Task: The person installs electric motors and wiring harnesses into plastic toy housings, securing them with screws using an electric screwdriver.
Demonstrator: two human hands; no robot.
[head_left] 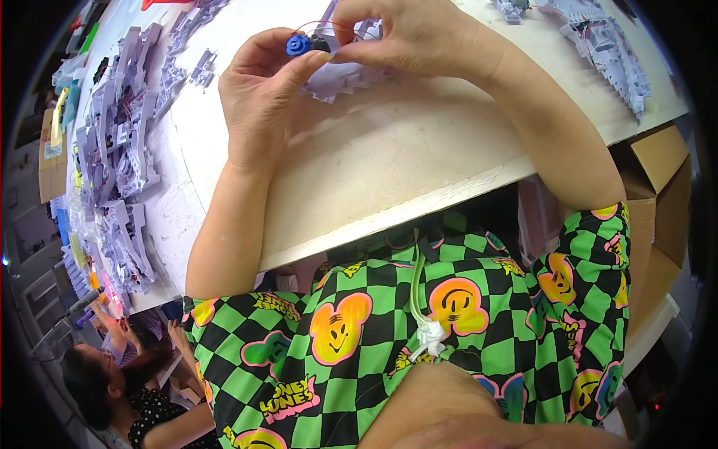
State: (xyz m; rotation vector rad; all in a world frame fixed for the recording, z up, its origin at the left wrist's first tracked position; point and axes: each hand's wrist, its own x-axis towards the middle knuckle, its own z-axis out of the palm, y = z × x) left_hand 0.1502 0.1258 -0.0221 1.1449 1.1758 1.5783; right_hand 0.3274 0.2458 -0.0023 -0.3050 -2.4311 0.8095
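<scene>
At the far middle of the table, my left hand (258, 93) is closed, pinching a small part with a blue round end (298, 45) and a black body (320, 44) between thumb and fingers. A thin red wire (318, 23) arcs from that part toward my right hand (411, 37). The right hand's thumb and forefinger are pinched together close beside the black body, where the wire runs in; its exact hold is partly hidden. Under both hands lies a pale lilac plastic piece (329, 84) with a jagged edge, partly covered by them.
Many grey-lilac plastic parts (123, 135) are heaped along the table's left side. A wired toothed assembly (609, 60) lies at the far right. An open cardboard box (658, 194) stands beside the right table edge. Another person (112, 382) sits at lower left.
</scene>
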